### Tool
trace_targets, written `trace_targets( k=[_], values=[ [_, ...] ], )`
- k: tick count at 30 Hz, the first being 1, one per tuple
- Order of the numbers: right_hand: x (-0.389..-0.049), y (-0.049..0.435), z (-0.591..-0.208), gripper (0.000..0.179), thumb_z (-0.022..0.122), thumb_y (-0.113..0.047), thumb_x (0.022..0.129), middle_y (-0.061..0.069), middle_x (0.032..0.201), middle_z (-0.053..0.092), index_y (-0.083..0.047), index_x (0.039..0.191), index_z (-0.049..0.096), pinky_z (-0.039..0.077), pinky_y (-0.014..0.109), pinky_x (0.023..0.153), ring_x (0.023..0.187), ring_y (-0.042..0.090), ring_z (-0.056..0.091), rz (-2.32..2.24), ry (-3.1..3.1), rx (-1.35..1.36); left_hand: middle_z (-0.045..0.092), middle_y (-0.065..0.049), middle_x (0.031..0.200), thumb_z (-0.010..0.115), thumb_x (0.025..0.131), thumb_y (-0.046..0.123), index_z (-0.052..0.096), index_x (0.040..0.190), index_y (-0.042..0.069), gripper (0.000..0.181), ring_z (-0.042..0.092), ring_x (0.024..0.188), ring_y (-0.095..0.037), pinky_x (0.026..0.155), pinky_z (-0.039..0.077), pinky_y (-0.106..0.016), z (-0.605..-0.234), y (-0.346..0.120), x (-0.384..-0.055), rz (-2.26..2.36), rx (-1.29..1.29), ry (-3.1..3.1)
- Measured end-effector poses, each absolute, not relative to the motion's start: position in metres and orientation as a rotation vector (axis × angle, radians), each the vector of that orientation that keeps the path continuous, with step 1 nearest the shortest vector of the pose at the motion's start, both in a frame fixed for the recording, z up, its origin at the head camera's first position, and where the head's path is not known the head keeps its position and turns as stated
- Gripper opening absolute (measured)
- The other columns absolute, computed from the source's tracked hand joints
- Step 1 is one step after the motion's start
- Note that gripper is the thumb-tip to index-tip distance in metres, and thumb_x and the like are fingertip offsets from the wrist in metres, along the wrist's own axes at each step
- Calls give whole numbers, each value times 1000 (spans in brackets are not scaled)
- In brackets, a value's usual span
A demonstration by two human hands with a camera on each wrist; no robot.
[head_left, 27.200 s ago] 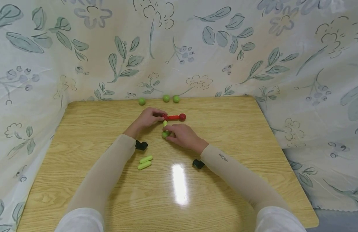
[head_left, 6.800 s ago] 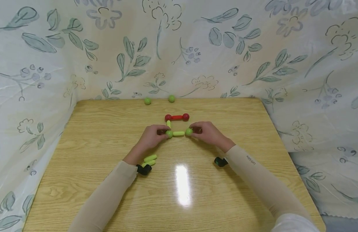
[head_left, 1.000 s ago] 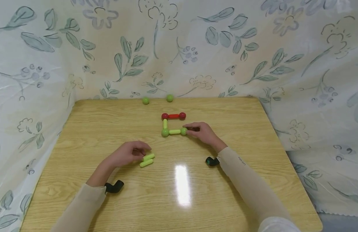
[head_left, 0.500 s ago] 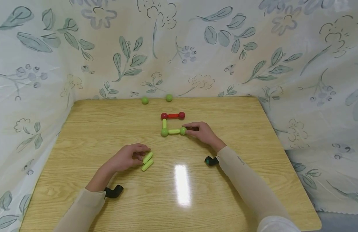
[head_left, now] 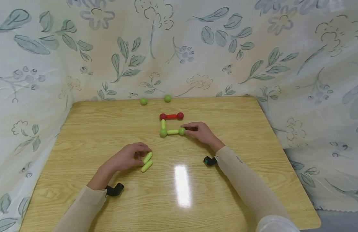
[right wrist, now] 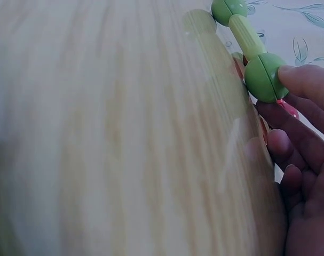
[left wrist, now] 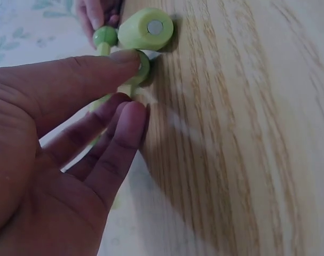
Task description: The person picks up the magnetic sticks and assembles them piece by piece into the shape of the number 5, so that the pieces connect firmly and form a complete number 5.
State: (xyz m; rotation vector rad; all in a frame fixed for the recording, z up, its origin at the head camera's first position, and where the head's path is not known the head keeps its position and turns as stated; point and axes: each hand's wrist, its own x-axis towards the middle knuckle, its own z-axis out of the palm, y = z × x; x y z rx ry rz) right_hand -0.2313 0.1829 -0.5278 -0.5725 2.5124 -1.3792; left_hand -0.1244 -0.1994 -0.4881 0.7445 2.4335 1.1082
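In the head view my left hand (head_left: 129,157) has thumb and fingers around a short yellow-green building rod (head_left: 148,157). A second such rod (head_left: 147,166) lies beside it; the left wrist view shows a round metal disc on the end of that rod (left wrist: 143,29). My right hand (head_left: 201,132) pinches a green ball (head_left: 182,131) between thumb and fingers. That ball joins a yellow-green rod (head_left: 173,131) running left to another green ball (head_left: 163,132). From there an upright-running rod (head_left: 163,124) reaches a dark red ball (head_left: 163,116), then a red rod (head_left: 171,116) and a second red ball (head_left: 180,115).
Two loose green balls (head_left: 143,101) (head_left: 167,98) sit at the far edge of the wooden table (head_left: 240,129). Black wrist devices (head_left: 115,189) (head_left: 210,160) hang under both wrists. A flowered cloth (head_left: 179,48) hangs behind the table.
Earlier, both hands were at the chain, and a rod and green ball joined it. My left hand then moved to the two loose rods, which have turned slightly. My right hand keeps its pinch.
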Motion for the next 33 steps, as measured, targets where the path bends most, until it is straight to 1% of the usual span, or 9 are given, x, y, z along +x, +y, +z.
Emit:
trace_targets(
  k=[4,7,10,15,19,23,29,33],
  values=[
    [-231,183,-527,32,79,-33,103,-4,132,75,-25,134,80,51,47,108,125,21,65,-1368,2523,-574,68,-5,108,85,90,-2,72,134,-1,46,61,95,-22,78,54,-31,-487,-197,-125,1115,762,2466],
    [-231,182,-527,32,79,-34,103,-4,132,74,-25,134,80,51,47,106,123,20,65,-1356,2532,-572,67,-5,102,86,90,-1,72,133,-2,45,60,90,-21,74,53,-31,-487,-197,-125,1131,766,2475],
    [-231,181,-527,33,79,-35,102,-4,130,75,-25,134,80,52,45,101,117,20,66,-1362,2527,-567,67,-5,99,86,91,1,72,134,0,45,61,88,-20,73,53,-30,-487,-197,-126,1139,740,2482],
    [-231,181,-528,33,80,-33,102,-5,126,75,-25,134,80,52,41,92,107,19,65,-1363,2537,-568,68,-5,98,85,91,2,73,134,3,45,63,89,-21,76,55,-30,-488,-195,-127,1183,689,2479],
    [-230,180,-529,32,81,-31,102,-5,125,75,-25,133,80,51,39,90,104,19,63,-1349,2555,-570,71,-5,98,85,91,3,73,134,4,45,65,90,-22,77,57,-30,-491,-188,-129,1247,685,2450],
    [-228,180,-527,32,81,-31,102,-4,127,75,-23,133,80,52,40,92,106,19,64,-1354,2556,-571,72,-4,100,86,92,6,73,135,4,46,67,92,-20,79,59,-30,-491,-179,-132,1267,693,2422],
    [-227,180,-525,33,81,-33,101,-3,128,75,-23,133,80,52,42,96,110,20,65,-1361,2556,-567,72,-3,102,88,92,11,73,136,6,46,67,95,-20,85,59,-38,-490,-162,-136,1225,736,2458],
    [-228,179,-526,33,80,-33,102,-3,128,75,-23,134,80,52,41,97,111,19,65,-1345,2562,-562,71,-4,103,89,93,11,74,136,6,46,66,95,-21,85,59,-38,-490,-151,-138,1226,732,2472]
  ],
)
